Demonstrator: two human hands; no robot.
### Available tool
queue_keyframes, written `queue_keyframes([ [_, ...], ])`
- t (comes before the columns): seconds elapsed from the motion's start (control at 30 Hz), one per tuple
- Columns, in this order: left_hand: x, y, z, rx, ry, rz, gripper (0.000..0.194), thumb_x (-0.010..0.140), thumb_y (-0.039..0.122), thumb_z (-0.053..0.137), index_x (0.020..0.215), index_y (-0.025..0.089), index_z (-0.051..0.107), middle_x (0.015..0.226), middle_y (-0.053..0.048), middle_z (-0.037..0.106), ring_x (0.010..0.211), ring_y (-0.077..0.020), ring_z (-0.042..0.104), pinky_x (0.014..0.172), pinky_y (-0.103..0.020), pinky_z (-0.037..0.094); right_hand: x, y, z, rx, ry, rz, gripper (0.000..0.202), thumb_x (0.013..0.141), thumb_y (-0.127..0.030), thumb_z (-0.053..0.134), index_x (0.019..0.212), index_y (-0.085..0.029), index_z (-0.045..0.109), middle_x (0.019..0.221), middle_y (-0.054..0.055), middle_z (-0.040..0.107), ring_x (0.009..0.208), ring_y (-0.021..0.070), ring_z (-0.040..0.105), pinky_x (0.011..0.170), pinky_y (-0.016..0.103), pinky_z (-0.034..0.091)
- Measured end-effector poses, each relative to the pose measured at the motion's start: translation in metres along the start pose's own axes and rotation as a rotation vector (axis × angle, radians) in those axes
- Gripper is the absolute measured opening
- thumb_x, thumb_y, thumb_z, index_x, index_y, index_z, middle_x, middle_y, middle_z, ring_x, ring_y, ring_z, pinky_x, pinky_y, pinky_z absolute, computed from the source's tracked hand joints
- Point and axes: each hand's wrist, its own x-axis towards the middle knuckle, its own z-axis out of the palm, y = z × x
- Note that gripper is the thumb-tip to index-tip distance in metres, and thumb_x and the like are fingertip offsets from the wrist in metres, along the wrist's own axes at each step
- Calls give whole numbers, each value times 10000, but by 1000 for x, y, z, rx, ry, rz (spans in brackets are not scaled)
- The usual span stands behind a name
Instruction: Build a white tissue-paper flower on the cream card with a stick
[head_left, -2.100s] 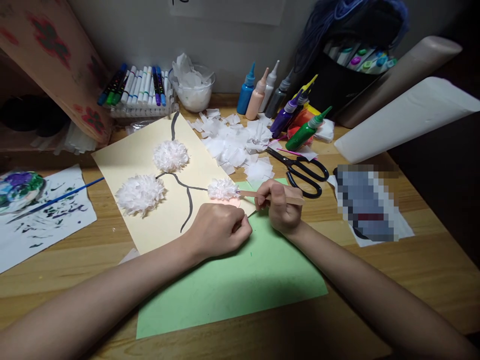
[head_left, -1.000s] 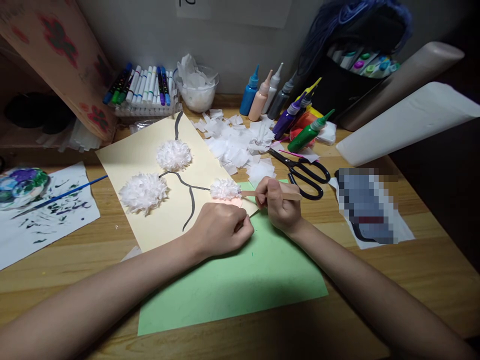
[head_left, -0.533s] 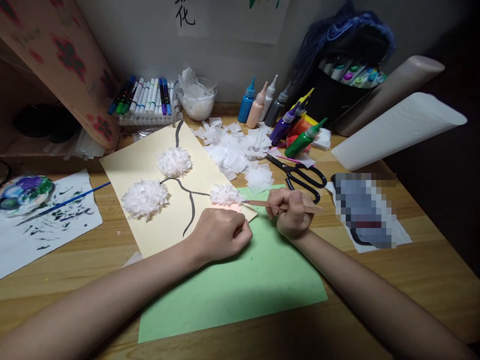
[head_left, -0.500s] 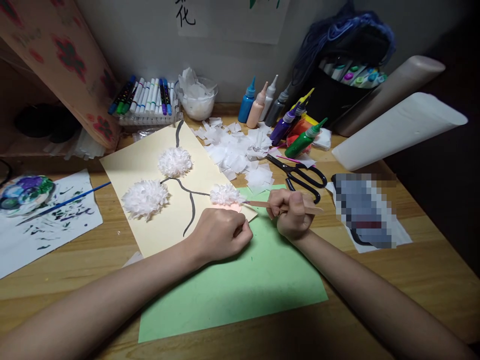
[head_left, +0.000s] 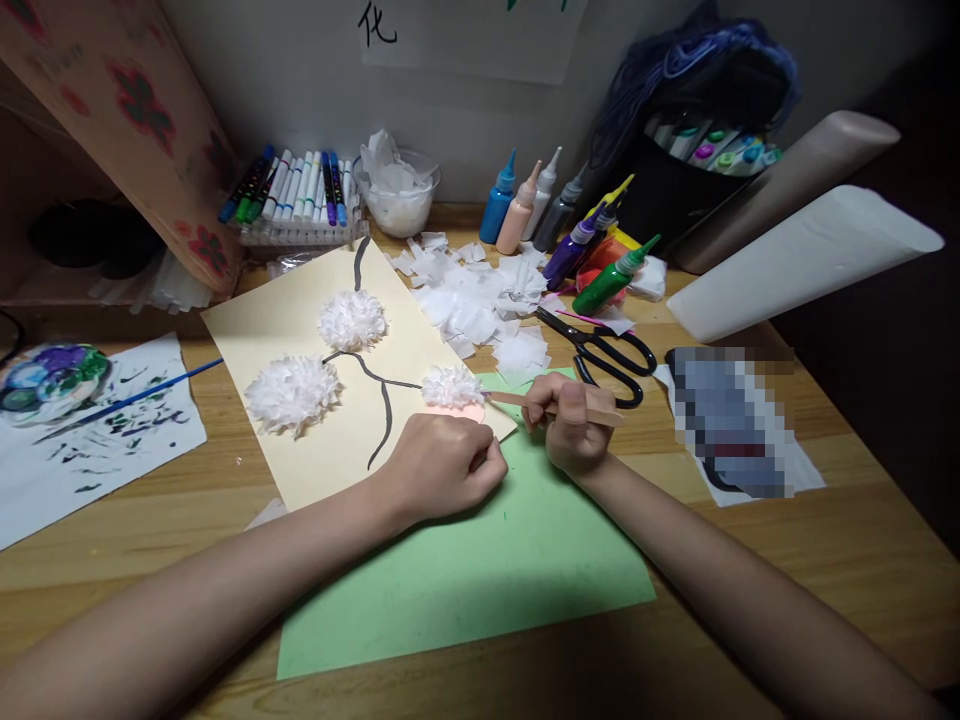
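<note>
Pompoms (head_left: pixel 292 394) — three, frilled, papery — dot one cream sheet (head_left: pixel 262 325), left of centre; right hand (head_left: pixel 574 422) pinches one flat tan stick (head_left: pixel 512 399); left hand (head_left: pixel 448 466) makes a fist, apparently empty.

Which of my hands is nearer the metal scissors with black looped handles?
Your right. The right hand, holding a thin, light-brown stick, is just left of the scissors, on your side; the left hand is farther left, over the cream paper sheet and green paper sheet.

We hold a wooden stick (head_left: pixel 507 399) in our right hand (head_left: pixel 576 425), its tip at a tissue-paper flower (head_left: pixel 452 385), twelve o'clock from our curled left hand (head_left: pixel 446 465).
</note>
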Motion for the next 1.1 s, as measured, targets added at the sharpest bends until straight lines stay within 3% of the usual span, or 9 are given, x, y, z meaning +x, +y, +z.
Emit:
queue_keyframes([
  [0.23, 0, 1, 0, -7, -23, -12, 288, 773, 213, 442, 510, 166, 549, 468, 11, 551, 430, -101, 450, 473, -250, 263, 2, 0, 2, -10, -66, 38, 514, 967, -400, 281, 538, -198, 481, 474, -18, 491, 422, 87, 437, 462, 252, 347],
  [0.5, 0, 0, -1, -12, -24, -11, 285, 769, 205, 447, 507, 164, 550, 464, 13, 538, 432, -99, 442, 477, -249, 268, 8, 1, 9, 168, -33, 283, 502, 937, -490, 329, 549, -197, 454, 418, -42, 440, 366, 72, 429, 384, 221, 307],
  [0.7, -1, 1, -2, -24, -37, -27, 267, 758, 193, 451, 505, 162, 531, 460, 19, 523, 426, -92, 413, 477, -241, 259, 12, 5, -10, 283, 257, 190, 528, 935, -474, 328, 508, -192, 457, 398, -34, 414, 327, 74, 381, 328, 220, 250],
  [0.77, 0, 1, -2, -26, -35, -26, 261, 751, 184, 451, 501, 161, 522, 457, 20, 521, 425, -91, 412, 479, -238, 261, 18, 11, -17, 260, 289, 181, 462, 929, -454, 370, 564, -193, 485, 433, -38, 450, 361, 82, 423, 355, 216, 292],
  [0.87, -1, 1, -2, -17, -27, -24, 254, 741, 173, 452, 495, 161, 512, 454, 19, 518, 428, -91, 421, 480, -235, 261, 26, 17, -22, 139, 197, 139, 331, 916, -418, 435, 714, -198, 578, 621, -1, 604, 569, 119, 567, 528, 247, 439],
  [0.93, -1, 1, -2, -10, -14, -19, 252, 742, 172, 452, 496, 161, 508, 456, 17, 519, 431, -91, 426, 481, -233, 262, 26, 17, -22, 78, 89, 100, 285, 916, -385, 450, 781, -200, 620, 740, 23, 649, 691, 137, 597, 636, 275, 467],
  [1.0, -1, 1, -1, -7, -3, -15, 253, 746, 172, 451, 499, 161, 507, 458, 17, 521, 432, -91, 425, 483, -232, 263, 20, 14, -20, 89, 13, 70, 331, 929, -373, 418, 744, -198, 628, 705, 20, 642, 647, 133, 574, 614, 278, 448],
  [1.1, -2, 1, -1, -8, -7, -15, 255, 751, 175, 452, 504, 161, 515, 460, 17, 524, 428, -90, 423, 484, -233, 261, 6, 9, -16, 164, 4, 39, 474, 954, -379, 319, 604, -191, 577, 534, 5, 570, 498, 120, 480, 515, 278, 379],
])
